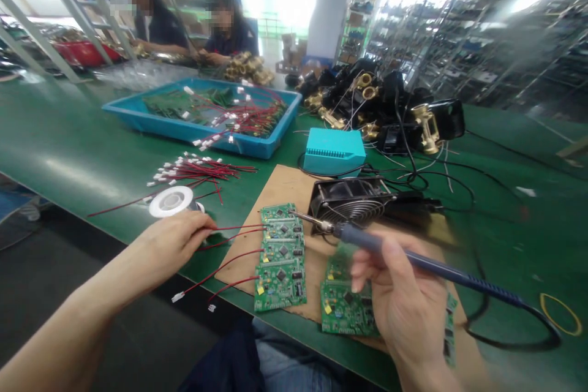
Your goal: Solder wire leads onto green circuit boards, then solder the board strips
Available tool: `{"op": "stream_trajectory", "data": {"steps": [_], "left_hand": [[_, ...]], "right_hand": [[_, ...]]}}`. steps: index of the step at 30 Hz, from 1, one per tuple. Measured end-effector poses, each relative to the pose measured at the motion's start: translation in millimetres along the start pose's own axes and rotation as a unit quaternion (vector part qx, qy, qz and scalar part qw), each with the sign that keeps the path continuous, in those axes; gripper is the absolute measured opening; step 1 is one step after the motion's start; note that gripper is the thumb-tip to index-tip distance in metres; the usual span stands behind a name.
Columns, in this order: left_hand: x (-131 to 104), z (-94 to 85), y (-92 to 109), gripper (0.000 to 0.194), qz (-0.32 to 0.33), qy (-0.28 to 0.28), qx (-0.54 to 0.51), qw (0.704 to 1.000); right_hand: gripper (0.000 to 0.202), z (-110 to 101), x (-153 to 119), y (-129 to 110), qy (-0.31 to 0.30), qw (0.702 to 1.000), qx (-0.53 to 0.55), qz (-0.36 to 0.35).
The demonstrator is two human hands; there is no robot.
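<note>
My right hand (404,294) is wrapped round a blue-handled soldering iron (367,237). The iron's metal tip points left, at the right edge of the farthest of several green circuit boards (281,282) lined up in a column. My left hand (184,236) pinches a thin red wire (236,228) that runs right to the boards. Other red wires with white connectors (177,297) stretch left from the nearer boards. A white spool of solder (171,202) stands just behind my left hand. More circuit boards (346,306) lie beside my right hand, partly hidden by it.
A brown board (275,187) lies under the circuit boards. Behind it are a black fan (353,199) and a turquoise box (334,150). Loose red wires (197,168) lie left, before a blue tray (257,147). Brass-and-black parts (381,104) are piled behind. Two people (160,30) sit across.
</note>
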State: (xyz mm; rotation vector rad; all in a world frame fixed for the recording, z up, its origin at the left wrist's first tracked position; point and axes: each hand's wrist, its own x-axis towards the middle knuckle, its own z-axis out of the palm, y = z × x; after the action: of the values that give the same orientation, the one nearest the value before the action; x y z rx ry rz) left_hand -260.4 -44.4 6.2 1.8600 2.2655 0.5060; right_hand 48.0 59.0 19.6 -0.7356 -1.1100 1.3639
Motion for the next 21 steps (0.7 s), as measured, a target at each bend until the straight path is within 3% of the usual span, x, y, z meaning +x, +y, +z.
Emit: {"op": "stream_trajectory", "data": {"steps": [5,10,15,21], "left_hand": [[11,17.6,11,0.037,0.024,0.030,-0.045,0.998],[39,24.9,30,0.030,0.022,-0.050,-0.156,0.986],[52,35.1,31,0.027,0.005,-0.086,-0.233,0.969],[52,41.6,25,0.032,-0.059,-0.034,-0.299,0.952]], "right_hand": [[0.015,-1,0,1,-0.008,1.000,-0.004,-0.001],[0.013,-3,1,2,-0.006,1.000,-0.017,-0.012],[0.014,-3,1,3,-0.012,1.000,-0.025,-0.007],[0.014,-2,1,7,-0.014,1.000,-0.024,0.001]]}}
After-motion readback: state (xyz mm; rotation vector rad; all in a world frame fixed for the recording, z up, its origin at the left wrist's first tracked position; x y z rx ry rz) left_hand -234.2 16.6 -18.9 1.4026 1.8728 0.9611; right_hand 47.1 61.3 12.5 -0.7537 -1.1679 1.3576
